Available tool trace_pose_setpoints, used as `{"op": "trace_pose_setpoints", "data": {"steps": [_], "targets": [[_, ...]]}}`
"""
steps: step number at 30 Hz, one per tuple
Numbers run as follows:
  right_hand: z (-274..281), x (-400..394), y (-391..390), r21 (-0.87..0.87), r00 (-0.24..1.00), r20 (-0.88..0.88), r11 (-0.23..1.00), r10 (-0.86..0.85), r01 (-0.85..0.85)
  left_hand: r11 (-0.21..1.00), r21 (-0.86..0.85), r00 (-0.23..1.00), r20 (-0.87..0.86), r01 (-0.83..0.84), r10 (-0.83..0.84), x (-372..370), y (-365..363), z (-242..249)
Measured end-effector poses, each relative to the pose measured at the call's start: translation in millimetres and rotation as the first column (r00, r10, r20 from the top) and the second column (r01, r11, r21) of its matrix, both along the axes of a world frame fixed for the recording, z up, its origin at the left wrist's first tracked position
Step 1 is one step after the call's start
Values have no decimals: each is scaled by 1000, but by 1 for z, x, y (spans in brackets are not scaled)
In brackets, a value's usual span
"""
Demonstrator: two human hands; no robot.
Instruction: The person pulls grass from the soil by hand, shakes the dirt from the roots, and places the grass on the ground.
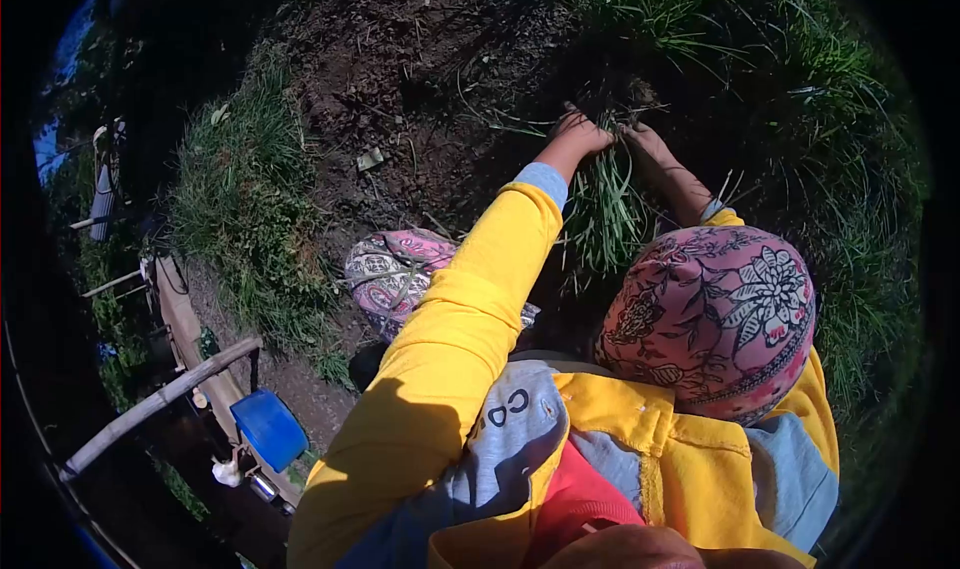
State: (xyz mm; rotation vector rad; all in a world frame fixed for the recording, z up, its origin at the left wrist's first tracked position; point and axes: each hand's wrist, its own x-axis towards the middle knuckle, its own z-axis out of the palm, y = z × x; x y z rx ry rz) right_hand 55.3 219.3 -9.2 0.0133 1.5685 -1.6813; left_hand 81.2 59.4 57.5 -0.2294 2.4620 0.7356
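Observation:
My left hand (pixel 583 134) reaches forward over dark soil, its fingers closed round a bunch of long green grass (pixel 606 209). The blades hang from it toward my body. Just to its right is my right hand (pixel 648 146), fingers curled in at the same bunch near the top; their tips are partly in shadow. Whether a tool lies between the hands cannot be made out. Yellow sleeves cover both arms. Pink patterned cloth (pixel 700 319) covers my right knee, and more of it (pixel 385 284) shows beyond my left arm.
Bare dark soil (pixel 380 99) lies ahead, with grass clumps (pixel 245 179) on the left and thick grass (pixel 830 119) on the right. At lower left are a blue tub (pixel 268 429), a bamboo pole (pixel 165 404) and a wooden plank (pixel 180 314).

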Motion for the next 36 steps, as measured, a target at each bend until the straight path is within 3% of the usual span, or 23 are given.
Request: {"op": "trace_pose_setpoints", "data": {"steps": [2, 5, 6, 8, 9, 11, 12, 13, 14, 16, 17, 19, 20, 21, 22, 23, 25, 27, 30, 31, 32, 35, 36], "targets": [[16, -8, 12, -131, 965, 258, 991, 44, -10, 953, 2, 951, 58, -304, 303, 14, 13, 23], [32, -6, 8, -233, 806, 591, 964, 34, 130, 972, -131, 894, -431, -195, 122, 36, 27, -37], [47, -6, -2, -219, 746, 666, 963, 29, 158, 978, -142, 940, -325, -155, 102, 37, 32, -38], [41, -9, -20, 26, 813, 582, 998, 30, -56, 985, -158, 993, -105, -76, 60, 37, 41, 20], [43, -10, -15, 37, 946, 268, 979, 183, -199, 984, -180, 995, -94, 6, -23, 41, 42, -5], [38, -5, -16, 15, 978, 91, 981, 189, -191, 984, -169, 964, -264, -59, 12, 53, 45, -6], [23, 1, -24, -41, 964, 261, 998, 52, -43, 983, -158, 937, -348, -93, 33, 56, 46, -1], [8, 3, -27, -70, 900, 430, 991, -72, 112, 989, -55, 976, -176, -137, 125, 54, 45, 2], [6, -1, -24, -34, 946, 323, 999, -22, 35, 997, -34, 972, -227, -65, 56, 59, 45, 3], [3, -11, -10, 62, 989, 103, 992, 104, -111, 997, -2, 940, -334, 75, -72, 76, 45, 4], [-1, -12, 1, 248, 774, -510, 925, 376, -287, 991, 76, 975, -202, 107, -90, 76, 45, 20], [16, -14, -4, 85, 996, 5, 992, 93, -94, 985, 97, 974, -192, 142, -121, 78, 39, 50], [33, -18, -6, 56, 958, 285, 998, -45, 30, 982, 107, 972, -192, 156, -134, 80, 33, 67], [51, -23, 0, 22, 935, 350, 997, 60, -73, 986, 147, 978, -204, 83, -52, 84, 23, 87], [61, -20, 8, -221, 966, 232, 973, 116, -64, 984, 155, 968, -247, 88, -48, 87, 10, 103], [52, -25, 19, -276, 968, 197, 956, 157, -99, 982, 165, 957, -288, 92, -41, 92, -5, 117], [55, -28, 32, -237, 975, -51, 946, 214, -220, 984, 170, 932, -362, 53, 13, 106, -38, 139], [90, -20, 50, -14, 847, -454, 949, 275, -316, 990, 127, 924, -370, -58, 101, 117, -69, 152], [97, -39, 52, 13, 998, -59, 1000, 3, -2, 979, -134, 932, -347, -154, 99, 121, -93, 165], [102, -51, 48, 174, 993, -61, 981, 100, -88, 978, -76, 921, -357, -195, 156, 119, -96, 170], [125, -46, 46, 126, 1000, -14, 992, 22, -20, 981, -46, 915, -371, -188, 158, 120, -99, 171], [118, -73, 64, 359, 964, -231, 933, 128, -38, 987, 6, 909, -388, -161, 151, 121, -100, 176], [152, -53, 50, 326, 967, -255, 940, -15, 101, 988, 5, 910, -388, -155, 145, 120, -101, 175]]}}
